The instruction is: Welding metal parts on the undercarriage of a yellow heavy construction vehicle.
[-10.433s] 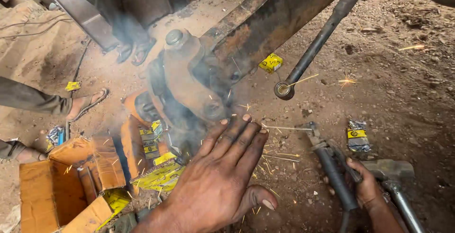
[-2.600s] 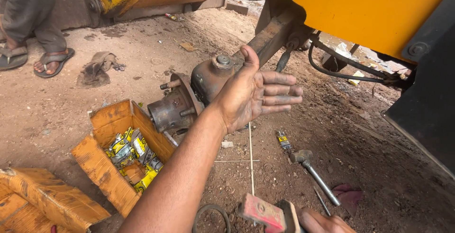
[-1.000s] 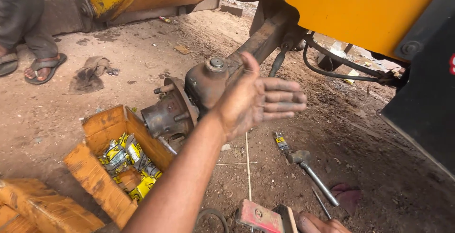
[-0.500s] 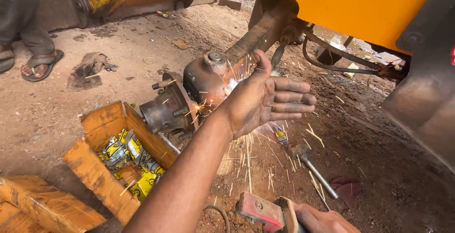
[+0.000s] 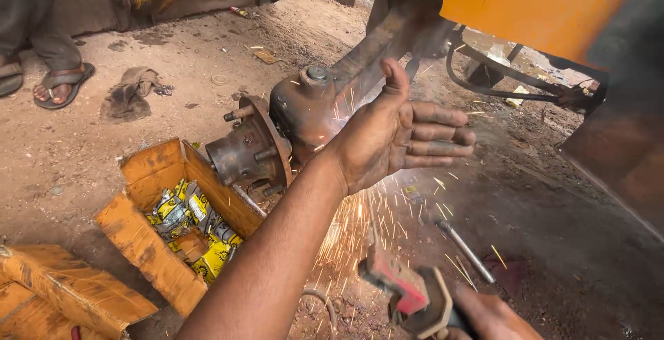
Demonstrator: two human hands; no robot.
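At far left a sandalled foot (image 5: 63, 84) of another person stands on the dirt, with a rag (image 5: 130, 96) just to its right. Nearer, a cardboard box (image 5: 142, 243) holds yellow packets (image 5: 197, 226), with a second box (image 5: 66, 295) at the near left corner. Right of the box, the rusty wheel hub (image 5: 250, 153) sticks out from the axle (image 5: 387, 42) under the yellow vehicle body (image 5: 526, 1). The hub looks heavy, stiff cast steel, rough with rust and probably hot near the weld, so it is nothing to lift by hand; the studs or the flange rim, away from the sparks, seem the safest places to touch. The left hand (image 5: 394, 139) is raised in front of the hub and the glare, wide and flat, fingers together pointing right, holding nothing. Sparks (image 5: 360, 222) fall below it. At the near right edge the right hand (image 5: 487, 316) grips the red electrode holder (image 5: 408, 298), closed round its handle; a hammer (image 5: 463, 246) lies on the ground beyond. Compared with half a second earlier, the sparks shower lower and smoke drifts across the right; a second ago there were no sparks at all, and the left hand shielded in much the same place.
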